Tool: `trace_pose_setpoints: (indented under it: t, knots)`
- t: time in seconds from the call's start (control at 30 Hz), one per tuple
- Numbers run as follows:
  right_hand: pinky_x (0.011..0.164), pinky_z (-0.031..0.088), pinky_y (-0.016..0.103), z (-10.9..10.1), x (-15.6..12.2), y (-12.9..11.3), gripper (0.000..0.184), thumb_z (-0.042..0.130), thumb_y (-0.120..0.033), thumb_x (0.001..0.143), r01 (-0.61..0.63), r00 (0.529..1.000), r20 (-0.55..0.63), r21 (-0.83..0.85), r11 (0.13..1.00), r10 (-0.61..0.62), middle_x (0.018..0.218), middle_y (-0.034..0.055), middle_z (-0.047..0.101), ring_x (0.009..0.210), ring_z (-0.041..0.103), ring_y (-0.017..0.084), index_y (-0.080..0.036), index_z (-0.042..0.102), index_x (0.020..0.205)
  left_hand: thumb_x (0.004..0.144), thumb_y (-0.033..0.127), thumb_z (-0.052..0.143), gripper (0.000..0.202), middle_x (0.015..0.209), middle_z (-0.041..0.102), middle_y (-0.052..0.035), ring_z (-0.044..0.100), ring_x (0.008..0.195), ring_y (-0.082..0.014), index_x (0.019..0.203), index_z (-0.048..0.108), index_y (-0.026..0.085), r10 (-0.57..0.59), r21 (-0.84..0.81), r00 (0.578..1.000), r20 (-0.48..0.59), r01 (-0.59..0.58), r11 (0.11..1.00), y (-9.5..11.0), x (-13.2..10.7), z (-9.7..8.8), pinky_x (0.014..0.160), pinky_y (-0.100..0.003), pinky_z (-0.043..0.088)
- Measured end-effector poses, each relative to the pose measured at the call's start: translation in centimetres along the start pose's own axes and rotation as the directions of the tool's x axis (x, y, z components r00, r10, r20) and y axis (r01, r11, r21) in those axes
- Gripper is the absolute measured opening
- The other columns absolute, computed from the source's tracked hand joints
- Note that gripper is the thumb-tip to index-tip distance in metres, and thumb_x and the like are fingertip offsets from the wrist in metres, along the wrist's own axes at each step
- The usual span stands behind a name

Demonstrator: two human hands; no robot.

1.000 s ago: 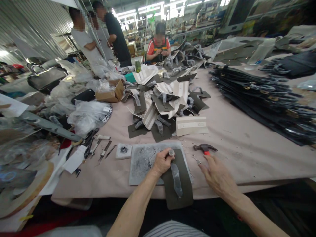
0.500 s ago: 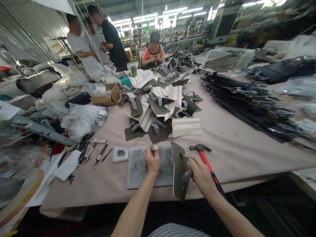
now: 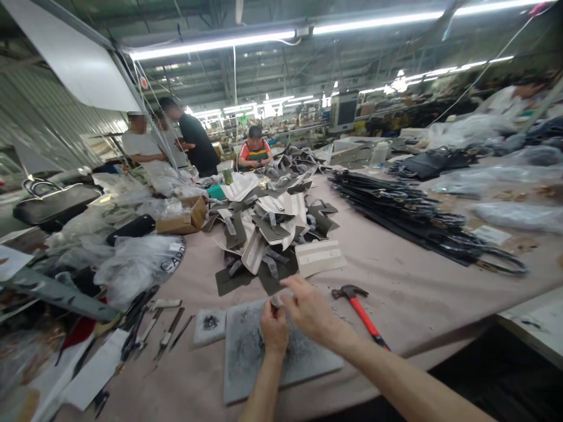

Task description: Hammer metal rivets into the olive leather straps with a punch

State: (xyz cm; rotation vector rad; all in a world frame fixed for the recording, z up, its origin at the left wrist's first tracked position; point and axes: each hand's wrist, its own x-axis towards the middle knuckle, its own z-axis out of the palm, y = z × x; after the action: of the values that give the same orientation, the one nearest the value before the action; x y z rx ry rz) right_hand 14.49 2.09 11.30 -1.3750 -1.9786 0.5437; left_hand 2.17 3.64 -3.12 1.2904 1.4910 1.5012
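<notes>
Head | slab (image 3: 237,375) on cloth (image 3: 422,293) | strip lights (image 3: 215,46) above | left hand (image 3: 275,331) grips rod (image 3: 275,301) | right hand (image 3: 308,308): can't tell

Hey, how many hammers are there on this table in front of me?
1. The red-handled hammer lies on the table, to the right of the gray slab and apart from the right hand. Others could be hidden under the plastic bags at left.

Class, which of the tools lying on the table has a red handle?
The claw hammer right of the grey slab: its handle is red, while the thin tools left of the slab look dark or pale.
</notes>
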Motion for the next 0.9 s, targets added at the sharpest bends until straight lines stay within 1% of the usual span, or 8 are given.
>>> trace_pose_setpoints:
  t: [0.03, 0.1, 0.23, 0.5, 0.63, 0.73, 0.8, 0.9]
  knots:
    - [0.095, 0.047, 0.031, -1.4, 1.9, 2.1, 0.029, 0.044, -0.018, 0.097, -0.104, 0.994, -0.036, -0.198, 0.975, 0.098, 0.123, 0.0109, 0.061, 0.108, 0.061, 0.02, -0.019, 0.061, 0.121, 0.084, 0.04, 0.066, 0.022, 0.082, 0.074, -0.0071, 0.07, 0.08, -0.0236, 0.09, 0.067, 0.019, -0.005, 0.003, 1.0, -0.003, 0.005, 1.0, 0.0, 0.0, 0.0, 0.075, -0.031, 0.056]
    - [0.094, 0.047, 0.034, -3.7, 5.7, 6.5, 0.04, 0.045, -0.013, 0.092, -0.192, 0.981, -0.052, -0.302, 0.934, 0.185, 0.136, 0.0165, 0.053, 0.112, 0.061, 0.024, -0.014, 0.054, 0.131, 0.083, 0.042, 0.066, 0.024, 0.082, 0.074, -0.0072, 0.07, 0.079, -0.0238, 0.091, 0.067, 0.018, -0.024, 0.007, 1.0, -0.01, 0.024, 1.0, 0.1, 0.0, 0.0, 0.077, -0.032, 0.056]
    - [0.094, 0.044, 0.03, -5.7, 11.2, 13.0, 0.062, 0.05, -0.001, 0.079, -0.144, 0.98, 0.069, -0.407, 0.902, 0.188, 0.145, 0.0185, 0.046, 0.117, 0.059, 0.023, -0.009, 0.047, 0.14, 0.084, 0.044, 0.066, 0.028, 0.084, 0.075, -0.0083, 0.071, 0.081, -0.0247, 0.095, 0.067, 0.018, -0.036, 0.013, 0.999, -0.003, 0.036, 0.999, 0.2, -0.1, 0.1, 0.079, -0.034, 0.056]
    - [0.076, 0.043, 0.031, -5.4, 13.0, 14.8, 0.037, 0.049, -0.005, 0.084, 0.069, 0.95, 0.288, -0.567, 0.821, 0.12, 0.108, 0.0158, 0.062, 0.091, 0.064, 0.023, -0.01, 0.066, 0.116, 0.086, 0.039, 0.063, 0.024, 0.087, 0.075, -0.0082, 0.069, 0.082, -0.0238, 0.097, 0.066, 0.018, -0.059, 0.083, 0.998, 0.011, 0.058, 0.995, 0.5, -0.2, 0.1, 0.08, -0.033, 0.053]
    - [0.078, 0.042, 0.034, -7.6, 10.9, 13.3, 0.029, 0.045, -0.007, 0.089, 0.178, 0.924, 0.375, -0.581, 0.794, 0.068, 0.101, 0.0149, 0.062, 0.089, 0.062, 0.024, -0.013, 0.074, 0.094, 0.083, 0.036, 0.065, 0.024, 0.087, 0.073, -0.0068, 0.068, 0.082, -0.0212, 0.097, 0.065, 0.017, -0.08, 0.043, 0.997, 0.012, 0.08, 0.996, 0.5, -0.2, 0.3, 0.08, -0.031, 0.052]
    - [0.087, 0.041, 0.038, -8.4, 6.2, 11.4, 0.04, 0.036, -0.011, 0.097, 0.264, 0.959, 0.24, -0.555, 0.789, -0.151, 0.113, 0.0154, 0.063, 0.1, 0.059, 0.025, -0.015, 0.071, 0.114, 0.082, 0.037, 0.067, 0.023, 0.085, 0.073, -0.005, 0.067, 0.081, -0.019, 0.094, 0.065, 0.017, -0.104, -0.049, 0.995, 0.005, 0.105, 0.993, 0.2, -0.2, 0.5, 0.08, -0.029, 0.052]
    - [0.092, 0.041, 0.039, -7.5, 1.5, 10.4, 0.043, 0.034, -0.012, 0.099, 0.342, 0.931, 0.066, -0.502, 0.795, -0.359, 0.122, 0.0153, 0.064, 0.104, 0.058, 0.025, -0.015, 0.067, 0.126, 0.08, 0.038, 0.069, 0.024, 0.086, 0.073, -0.0049, 0.068, 0.081, -0.0184, 0.092, 0.064, 0.017, -0.148, -0.154, 0.989, -0.015, 0.144, 0.977, 0.1, -0.1, 0.3, 0.079, -0.029, 0.053]
    - [0.097, 0.041, 0.042, -3.8, -6.2, 10.1, 0.046, 0.035, -0.009, 0.097, 0.464, 0.876, 0.071, -0.389, 0.796, -0.476, 0.135, 0.0132, 0.062, 0.107, 0.058, 0.025, -0.017, 0.062, 0.133, 0.078, 0.04, 0.07, 0.028, 0.085, 0.073, -0.0056, 0.07, 0.08, -0.0182, 0.092, 0.062, 0.017, -0.279, -0.34, 0.943, -0.181, 0.206, 0.917, 0.2, 0.3, -1.1, 0.077, -0.029, 0.056]
